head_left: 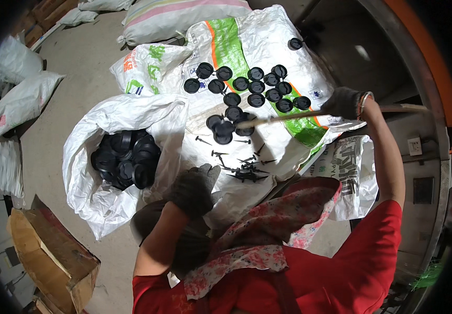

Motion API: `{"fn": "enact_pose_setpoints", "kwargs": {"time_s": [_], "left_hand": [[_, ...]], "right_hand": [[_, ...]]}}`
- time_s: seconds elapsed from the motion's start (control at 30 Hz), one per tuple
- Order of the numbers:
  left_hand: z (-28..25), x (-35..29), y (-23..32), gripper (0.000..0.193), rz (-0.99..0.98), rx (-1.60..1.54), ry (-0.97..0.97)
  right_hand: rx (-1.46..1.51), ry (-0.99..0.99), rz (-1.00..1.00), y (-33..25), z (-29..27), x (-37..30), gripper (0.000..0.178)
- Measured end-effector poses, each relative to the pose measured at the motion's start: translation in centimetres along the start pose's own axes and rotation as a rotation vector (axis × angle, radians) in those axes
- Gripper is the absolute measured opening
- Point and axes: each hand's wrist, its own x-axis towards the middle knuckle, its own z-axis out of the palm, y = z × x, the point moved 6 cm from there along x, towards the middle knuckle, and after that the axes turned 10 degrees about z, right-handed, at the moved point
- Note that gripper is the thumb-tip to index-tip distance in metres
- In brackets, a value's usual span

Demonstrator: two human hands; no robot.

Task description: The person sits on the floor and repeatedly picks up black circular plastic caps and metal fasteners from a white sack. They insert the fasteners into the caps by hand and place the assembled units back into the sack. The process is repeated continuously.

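Note:
My right hand (343,103), in a dark glove, is closed around a thin wooden stick (283,119). The stick's left tip reaches a small cluster of round black plastic caps (222,132) on a flattened white woven sack (268,36). More black caps (256,87) lie scattered farther back on it. My left hand (194,191), also gloved, hovers near the sack's front left, fingers stretched out and nothing visible in them. Beside it are several small black T-shaped plastic bits (247,170). An open white bag (92,118) on the left holds a heap of black caps (126,157).
A full striped sack (179,21) lies at the back. White sacks (24,104) rest at the far left. An open cardboard box (48,256) stands at the lower left. A printed white bag (354,172) sits under my right arm, near a wall with a socket (414,146).

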Motion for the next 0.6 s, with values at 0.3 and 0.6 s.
{"fn": "enact_pose_setpoints", "kwargs": {"time_s": [0.3, 0.6], "left_hand": [[0.6, 0.8, -1.1, 0.053, -0.03, 0.056, -0.048], [-0.3, 1.6, -0.8, 0.057, -0.222, 0.03, -0.314]], "right_hand": [[-0.117, 0.328, 0.215, -1.6, -2.5, 11.7, 0.025], [-0.211, -0.082, 0.018, -3.2, 7.7, 13.8, 0.032]]}}
